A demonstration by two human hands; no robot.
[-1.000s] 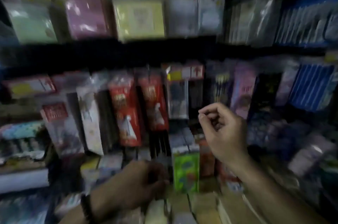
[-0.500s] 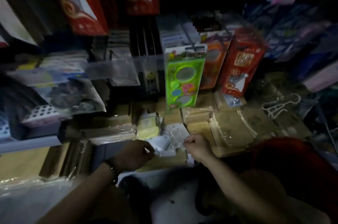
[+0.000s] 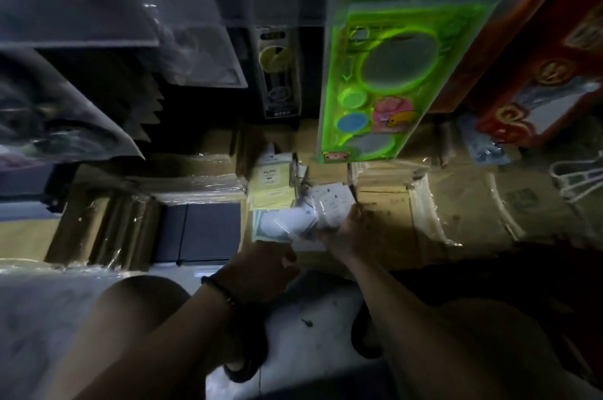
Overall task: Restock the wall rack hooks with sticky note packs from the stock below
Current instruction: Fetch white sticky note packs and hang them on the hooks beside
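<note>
The right hand (image 3: pixel 346 234) has its grip curled round a clear-wrapped sticky note pack (image 3: pixel 330 207), while the left hand (image 3: pixel 262 270) sits just left of it, whether gripping anything I cannot tell.

light: dim | floor (image 3: pixel 303 344): pale, speckled | behind: film-wrapped brown cartons (image 3: pixel 456 203) | above: hanging green toy pack (image 3: pixel 391 73)

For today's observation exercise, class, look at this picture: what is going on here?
A person leans over the wrapped stock bundles. The right hand grips a clear-wrapped white pack, right beside the yellow sticky note packs. The left hand is curled close by; whether it holds anything is unclear. A green toy card hangs above.
</note>
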